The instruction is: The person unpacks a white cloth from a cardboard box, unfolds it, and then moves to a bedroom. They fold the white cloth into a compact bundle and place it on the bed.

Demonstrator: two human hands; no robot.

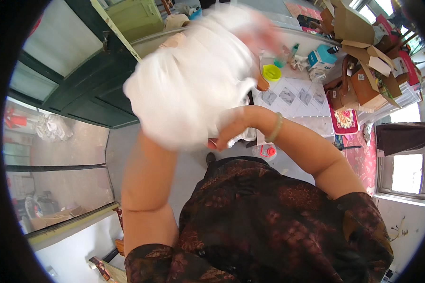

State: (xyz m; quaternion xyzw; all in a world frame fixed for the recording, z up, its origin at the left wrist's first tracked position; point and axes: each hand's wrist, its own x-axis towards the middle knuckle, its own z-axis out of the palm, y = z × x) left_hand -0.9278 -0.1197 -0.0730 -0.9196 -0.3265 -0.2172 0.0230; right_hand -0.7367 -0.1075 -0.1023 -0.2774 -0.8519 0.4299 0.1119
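A bulky white cloth (191,81), blurred by motion, is bunched up in front of me and covers much of the upper middle. My right hand (235,123), below a pale bangle, grips its lower right edge between thumb and fingers. The left forearm (148,177) reaches up under the cloth, which hides most or all of my left hand. A small skin-toned patch shows past the cloth's upper left edge, too unclear to name. At the cloth's upper right is a blurred pinkish-red area.
A dark green door (92,81) stands at the left. To the right, a patterned white tabletop (294,95) bears a yellow-green bowl (271,72) and a blue-and-white box (322,58). Open cardboard boxes (368,85) are piled beyond. On the floor is a clear bottle with a red cap (268,151).
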